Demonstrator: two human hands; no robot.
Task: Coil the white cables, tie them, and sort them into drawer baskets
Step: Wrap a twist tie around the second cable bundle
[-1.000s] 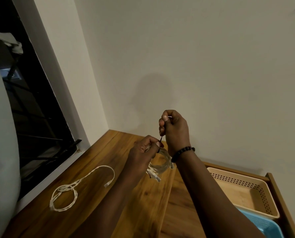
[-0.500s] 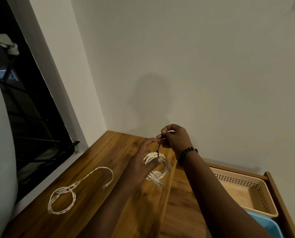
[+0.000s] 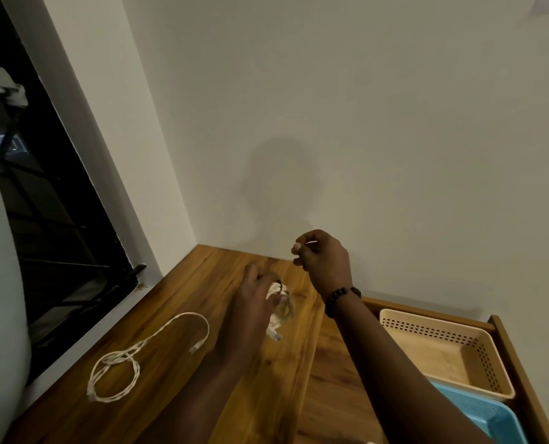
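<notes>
Hands separating now: left hand [image 3: 255,294] is pinning coiled cable [image 3: 279,307] against tabletop [image 3: 183,283]; right hand [image 3: 322,257], lifted away, is pinching small white tie end [image 3: 311,242]. Tying looks nearly finished.

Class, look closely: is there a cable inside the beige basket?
No. The beige basket shows only its bare floor; the loose cable lies on the wooden top.

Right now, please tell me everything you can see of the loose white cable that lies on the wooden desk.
The loose white cable looks twisted or braided. It lies flat on the wooden desk, near the window side. One end forms a rough untied loop; the other curves away to a small connector. Neither hand touches it.
</notes>
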